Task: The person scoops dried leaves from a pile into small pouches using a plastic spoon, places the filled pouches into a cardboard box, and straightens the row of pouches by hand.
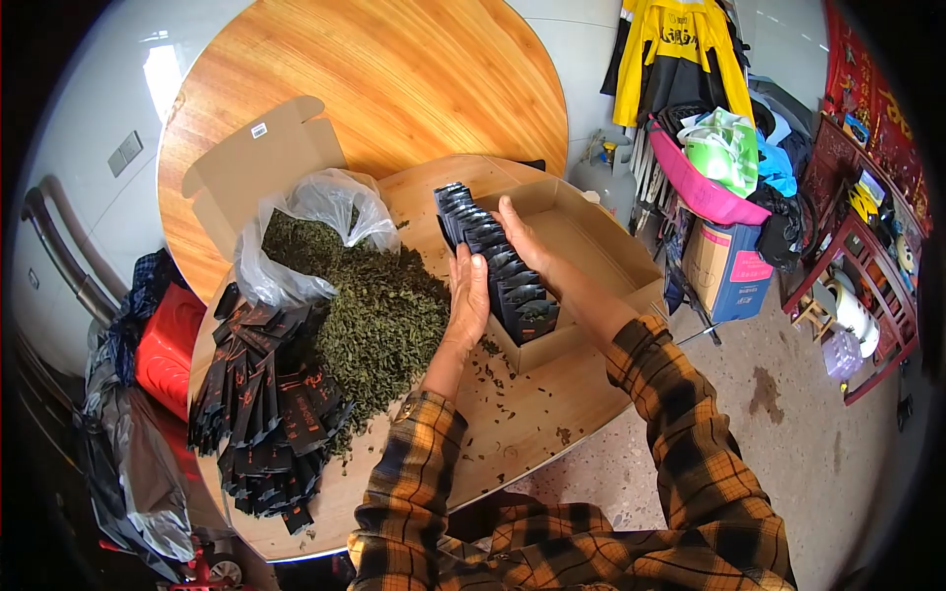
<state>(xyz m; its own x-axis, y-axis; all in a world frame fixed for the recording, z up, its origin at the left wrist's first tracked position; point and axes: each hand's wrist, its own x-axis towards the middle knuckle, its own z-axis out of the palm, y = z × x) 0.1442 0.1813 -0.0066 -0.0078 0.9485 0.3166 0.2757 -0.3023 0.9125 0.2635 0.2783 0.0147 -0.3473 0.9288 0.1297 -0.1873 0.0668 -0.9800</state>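
Note:
A long row of black sachets stands packed side by side, pressed between my two hands over the left side of an open cardboard box. My left hand lies along the near left side of the row, its fingers close together. On the opposite side, my right hand holds the row with its thumb raised. The lower end of the row is within the box; its far end reaches over the box's left edge. Parts of the fingers are hidden by the sachets.
Left of the box lies a heap of dark green dried leaves, spilling from a clear plastic bag. Flat black sachets are piled beside it. A cardboard lid leans against an upright round tabletop. Leaf crumbs dot the wooden table.

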